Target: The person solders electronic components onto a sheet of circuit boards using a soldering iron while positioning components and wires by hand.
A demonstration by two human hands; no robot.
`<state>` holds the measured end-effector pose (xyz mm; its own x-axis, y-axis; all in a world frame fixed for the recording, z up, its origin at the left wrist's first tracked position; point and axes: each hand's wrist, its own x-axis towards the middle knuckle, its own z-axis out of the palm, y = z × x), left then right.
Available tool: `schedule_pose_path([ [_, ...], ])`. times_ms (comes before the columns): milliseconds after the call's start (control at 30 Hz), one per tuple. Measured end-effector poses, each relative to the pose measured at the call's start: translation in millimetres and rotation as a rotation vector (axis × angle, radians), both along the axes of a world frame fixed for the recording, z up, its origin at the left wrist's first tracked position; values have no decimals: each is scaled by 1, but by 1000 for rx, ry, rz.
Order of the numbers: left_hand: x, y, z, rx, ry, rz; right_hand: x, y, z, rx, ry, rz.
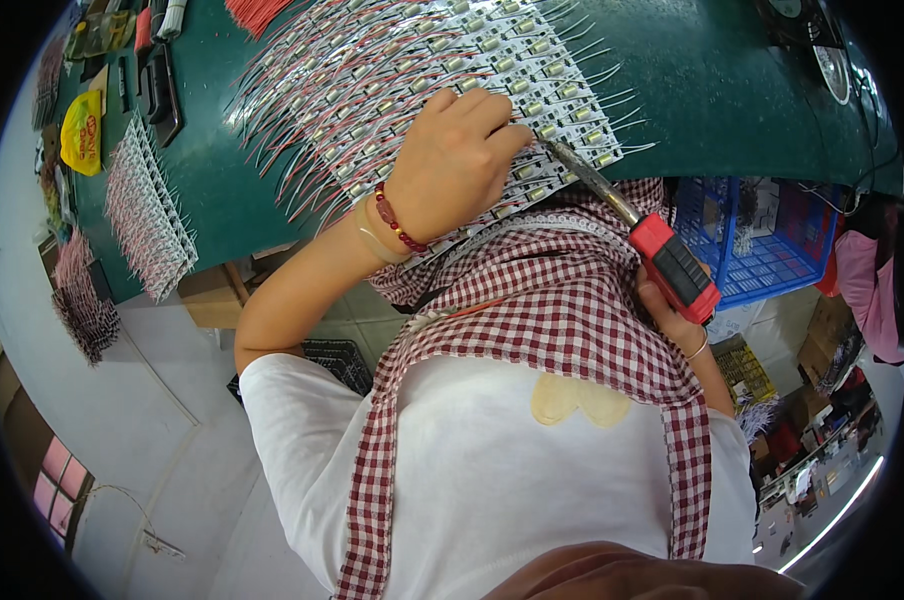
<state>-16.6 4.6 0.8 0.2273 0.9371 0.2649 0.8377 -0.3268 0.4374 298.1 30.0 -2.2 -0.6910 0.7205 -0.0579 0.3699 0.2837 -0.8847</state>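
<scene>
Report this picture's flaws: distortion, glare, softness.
Head view: fisheye curvature and black corners; a bright strip glares white at lower right; head view: faint pale sheen on the green table; head view: the boards and iron look fairly crisp, detail toward the rim smaller and softer.

Left grip (456, 155) palm-down, right grip (666, 309) curled

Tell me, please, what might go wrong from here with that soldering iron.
The tip of the soldering iron is close to the fingers of the left hand; a slip could burn them if it's hot. Wires sticking out of the boards lie near the bracelet, which might snag them. Its shaft also crosses in front of the checked apron and might scorch the cloth.
</scene>
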Motion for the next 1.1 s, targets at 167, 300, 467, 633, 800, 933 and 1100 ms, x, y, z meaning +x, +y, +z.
schedule_pose_path([
  [167, 0, 0, 0, 0, 2, -3, 5, 0, -2, 132, -2, 50],
  [300, 0, -1, 0, 2, 17, -1, 8, -2, -8, 102, -1, 28],
  [467, 1, -2, 0, 3, 41, 6, 10, -6, -10, 11, -28, 23],
  [633, 2, -4, -1, 47, 71, -5, 6, -4, -6, 90, -21, 0],
  [800, 4, -5, -3, 70, 82, -4, 2, -4, -4, -8, -24, -10],
  [933, 4, -5, -3, 103, 104, -7, 5, -10, -9, -1, 30, -67],
  [1100, 4, -6, -4, 110, 100, -5, 13, -12, -12, -9, 10, -65],
])
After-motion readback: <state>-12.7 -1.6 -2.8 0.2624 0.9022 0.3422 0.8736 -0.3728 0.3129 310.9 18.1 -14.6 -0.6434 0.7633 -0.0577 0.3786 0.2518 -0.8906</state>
